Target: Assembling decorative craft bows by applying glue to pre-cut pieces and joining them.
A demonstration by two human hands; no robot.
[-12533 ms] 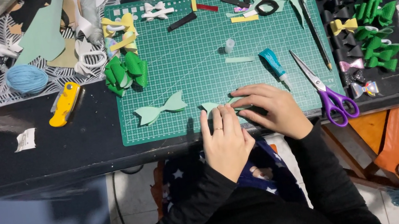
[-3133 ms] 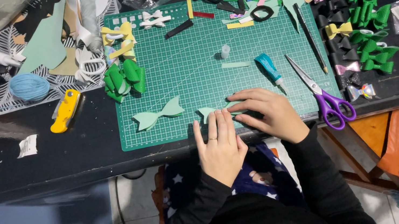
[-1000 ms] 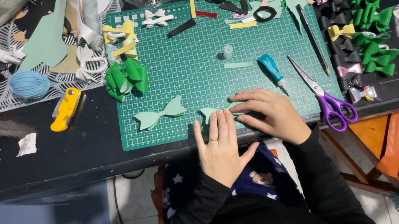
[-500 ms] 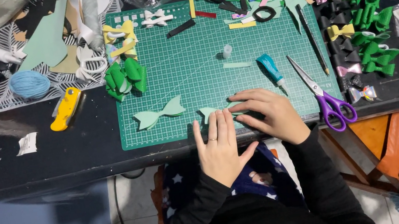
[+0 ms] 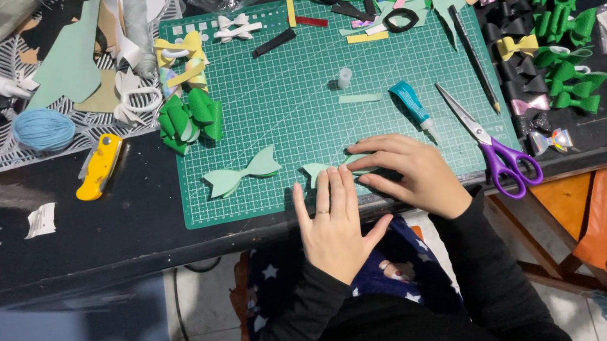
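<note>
My left hand [image 5: 337,219] lies flat, fingers together, at the near edge of the green cutting mat [image 5: 288,82]. Its fingertips press on a pale mint foam bow piece [image 5: 316,171]. My right hand [image 5: 408,173] rests palm down on the same piece, covering most of it. A second mint bow cut-out [image 5: 242,175] lies free on the mat to the left of my hands. A small teal glue tube [image 5: 412,101] sits just beyond my right hand, with a narrow mint strip [image 5: 359,98] behind it.
Purple-handled scissors [image 5: 493,137] and a dark pencil [image 5: 473,57] lie right of the mat. Green, black, pink and yellow finished bows [image 5: 547,44] crowd the right side. Green bows [image 5: 191,120], a yellow utility knife [image 5: 97,167], blue yarn [image 5: 43,129] and foam sheets sit left.
Hardly anything differs from earlier: both hands stay pressed on the mint piece at the mat's near edge, with only slight shifts of the fingers.
</note>
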